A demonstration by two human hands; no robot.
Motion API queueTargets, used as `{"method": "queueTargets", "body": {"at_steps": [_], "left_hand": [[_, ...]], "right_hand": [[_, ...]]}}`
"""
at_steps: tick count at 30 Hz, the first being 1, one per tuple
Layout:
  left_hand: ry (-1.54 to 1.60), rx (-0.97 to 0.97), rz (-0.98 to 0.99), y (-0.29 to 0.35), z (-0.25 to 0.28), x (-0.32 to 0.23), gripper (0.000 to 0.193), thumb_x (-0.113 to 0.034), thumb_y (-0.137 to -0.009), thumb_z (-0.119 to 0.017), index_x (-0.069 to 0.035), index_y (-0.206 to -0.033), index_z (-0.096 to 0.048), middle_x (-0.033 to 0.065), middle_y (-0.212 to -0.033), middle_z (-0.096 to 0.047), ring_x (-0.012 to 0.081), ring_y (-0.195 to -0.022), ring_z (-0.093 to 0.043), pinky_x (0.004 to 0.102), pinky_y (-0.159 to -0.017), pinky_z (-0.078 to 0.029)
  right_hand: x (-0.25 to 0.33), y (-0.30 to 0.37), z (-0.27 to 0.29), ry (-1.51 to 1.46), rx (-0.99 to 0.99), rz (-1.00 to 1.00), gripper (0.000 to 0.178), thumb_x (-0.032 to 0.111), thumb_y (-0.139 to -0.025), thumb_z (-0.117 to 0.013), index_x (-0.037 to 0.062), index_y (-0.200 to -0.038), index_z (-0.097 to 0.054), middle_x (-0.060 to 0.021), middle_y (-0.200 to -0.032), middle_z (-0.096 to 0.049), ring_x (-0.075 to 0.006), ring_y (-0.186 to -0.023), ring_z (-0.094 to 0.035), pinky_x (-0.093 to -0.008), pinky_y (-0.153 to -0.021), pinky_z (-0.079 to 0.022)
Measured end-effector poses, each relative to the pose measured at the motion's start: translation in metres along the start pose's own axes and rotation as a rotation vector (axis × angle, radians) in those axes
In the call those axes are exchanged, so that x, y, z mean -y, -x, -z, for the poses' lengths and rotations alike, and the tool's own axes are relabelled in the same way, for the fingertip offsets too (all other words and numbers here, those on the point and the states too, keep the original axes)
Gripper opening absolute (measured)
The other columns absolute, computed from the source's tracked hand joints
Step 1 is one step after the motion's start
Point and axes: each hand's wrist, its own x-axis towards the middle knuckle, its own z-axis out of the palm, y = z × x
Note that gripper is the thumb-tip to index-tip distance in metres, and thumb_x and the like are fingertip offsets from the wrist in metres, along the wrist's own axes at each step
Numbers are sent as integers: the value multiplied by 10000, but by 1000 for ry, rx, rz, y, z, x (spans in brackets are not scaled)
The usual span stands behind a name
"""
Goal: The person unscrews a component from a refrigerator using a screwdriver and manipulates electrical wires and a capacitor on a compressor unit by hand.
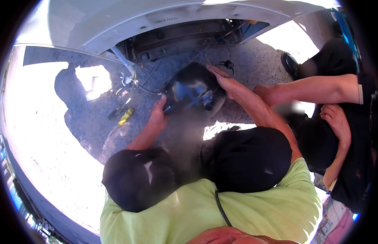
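A glossy black rounded compressor (193,91) is between my knees and the white appliance, with both my hands gripping it. My left hand (157,114) presses against its left side, thumb up and the other fingers hidden. Along the upper right side, my right hand (222,80) wraps around it, its fingers partly out of sight. The compressor's lower part is blurred by haze. Next to my right hand hangs a thin dark cable (230,53) with a black connector (228,64).
A white appliance (111,28) with an open lower compartment (168,38) stands ahead. Left on the ground lie loose wires (134,91) and a yellow-handled tool (126,116). A co-worker crouches at the right, one hand (264,94) close to my right forearm, the other hand (337,122) on their knee.
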Motion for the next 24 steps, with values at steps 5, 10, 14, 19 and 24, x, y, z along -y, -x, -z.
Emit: {"method": "queueTargets", "body": {"at_steps": [5,10,14,19,24], "left_hand": [[-48,9,4,-5,13,5,397,-358,-1077,-576,-51,-1328,-590,128,-1272,-654,284,-1157,-653,504,-984,-559],[-54,-119,18,-2,15,8,357,-357,-1093,-534,-66,-1289,-598,127,-1244,-659,291,-1157,-646,537,-1005,-538],[-19,-182,37,-4,12,13,334,-340,-1103,-513,-78,-1293,-592,118,-1221,-666,293,-1144,-646,546,-1012,-531],[-30,-3,52,-7,30,17,911,-374,-981,-742,-77,-1650,-200,163,-1497,-517,310,-1316,-576,470,-1041,-521],[-42,-78,70,-12,38,22,913,-383,-972,-755,-80,-1646,-220,161,-1500,-523,306,-1322,-577,459,-1035,-523]], "right_hand": [[-13,-12,7,-33,37,32,718,599,-1000,-619,195,-1574,-470,-91,-1578,-482,-266,-1416,-487,-465,-1137,-454],[-18,-13,13,-23,26,41,750,617,-973,-647,200,-1572,-476,-105,-1574,-485,-282,-1414,-487,-482,-1143,-442],[-15,-11,15,-11,25,22,757,611,-965,-663,201,-1573,-476,-126,-1553,-502,-287,-1406,-495,-488,-1146,-437],[-13,-4,13,-44,23,16,751,603,-960,-677,186,-1557,-492,-130,-1536,-521,-288,-1390,-509,-488,-1139,-439],[-17,-8,16,-50,-8,-5,740,592,-959,-686,166,-1537,-508,-138,-1500,-553,-297,-1342,-553,-491,-1105,-470]]}}
